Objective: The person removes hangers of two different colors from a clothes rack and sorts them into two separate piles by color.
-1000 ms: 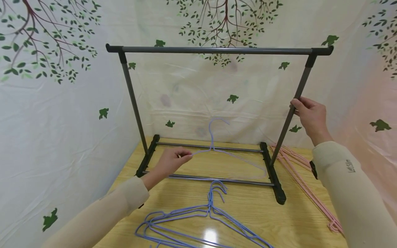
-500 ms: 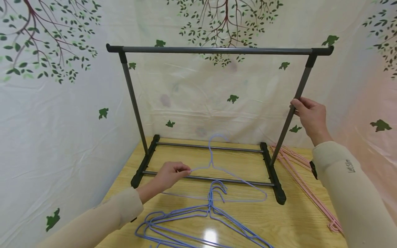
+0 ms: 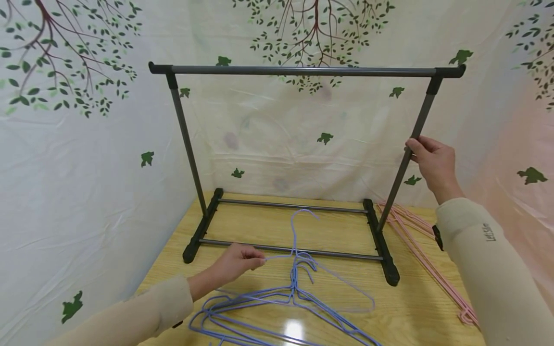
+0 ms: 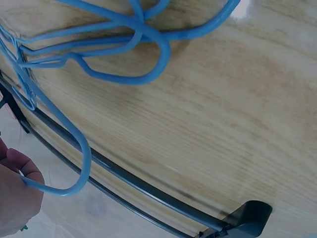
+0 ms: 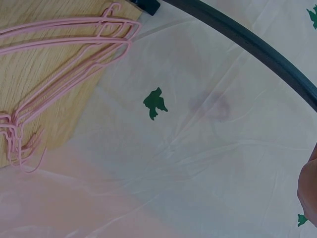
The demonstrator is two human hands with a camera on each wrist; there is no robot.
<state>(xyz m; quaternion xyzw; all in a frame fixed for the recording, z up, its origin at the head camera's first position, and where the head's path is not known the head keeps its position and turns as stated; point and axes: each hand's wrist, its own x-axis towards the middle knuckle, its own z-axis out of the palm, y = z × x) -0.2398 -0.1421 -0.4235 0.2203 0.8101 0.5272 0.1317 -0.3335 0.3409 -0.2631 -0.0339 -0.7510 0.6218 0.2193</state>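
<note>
My left hand (image 3: 235,263) pinches one shoulder of a blue clothes hanger (image 3: 294,230), holding it over a pile of blue hangers (image 3: 255,293) on the table. In the left wrist view the held hanger (image 4: 85,163) curves out from between the thumb and fingers at the left edge. My right hand (image 3: 434,163) grips the right upright of a black garment rack (image 3: 303,71) around its middle. Only a sliver of that hand (image 5: 308,191) shows at the right edge of the right wrist view.
Pink hangers (image 3: 426,259) lie on the wooden table (image 3: 415,312) to the right of the rack. A pale curtain (image 3: 268,134) with leaf and bird prints stands close behind and at both sides. The rack's base (image 3: 389,271) rests on the table behind the blue pile.
My left hand has come down and toward me with the blue hanger, from over the rack's base to above the blue pile. My right hand has stayed on the upright.
</note>
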